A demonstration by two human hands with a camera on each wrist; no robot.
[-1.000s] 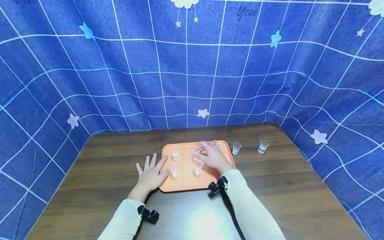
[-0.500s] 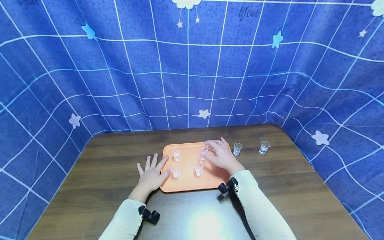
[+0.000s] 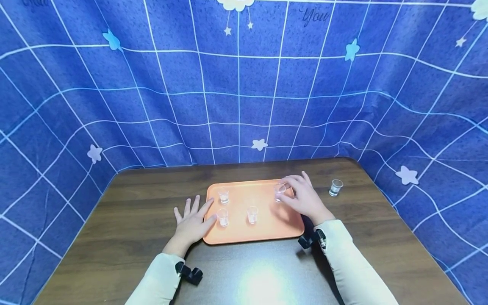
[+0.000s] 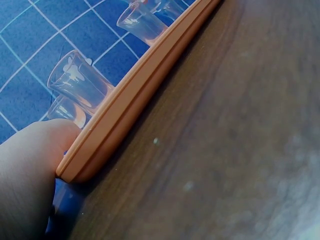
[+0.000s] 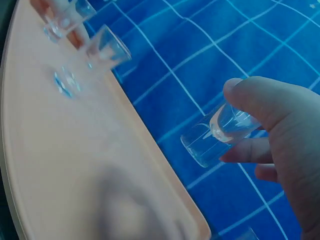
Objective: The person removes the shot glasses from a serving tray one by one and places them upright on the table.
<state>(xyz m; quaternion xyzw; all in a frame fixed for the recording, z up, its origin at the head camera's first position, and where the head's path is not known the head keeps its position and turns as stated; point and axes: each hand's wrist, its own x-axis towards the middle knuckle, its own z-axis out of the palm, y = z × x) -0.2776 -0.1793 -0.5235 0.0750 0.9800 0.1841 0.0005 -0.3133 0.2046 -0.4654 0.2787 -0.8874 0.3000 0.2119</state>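
Note:
My right hand (image 3: 303, 198) pinches a clear shot glass (image 5: 202, 142) between thumb and fingertips, over the far right part of the orange tray (image 3: 263, 232). In the right wrist view the glass shows beyond the tray's edge. Three more shot glasses stand on the tray: one at the back left (image 3: 223, 197), one at the front left (image 3: 223, 218) and one near the middle (image 3: 252, 215). My left hand (image 3: 193, 222) lies with fingers spread at the tray's left edge, its thumb (image 4: 40, 147) over the rim, close to the front left glass.
To the right of the tray, another shot glass (image 3: 335, 187) stands on the brown wooden table (image 3: 366, 224). A blue curtain (image 3: 244, 97) with white grid lines and stars hangs behind the table and along its sides.
My right hand has carried its glass rightward across the tray toward the right rim. The glass just right of the tray is now hidden behind that hand. My left hand stays put.

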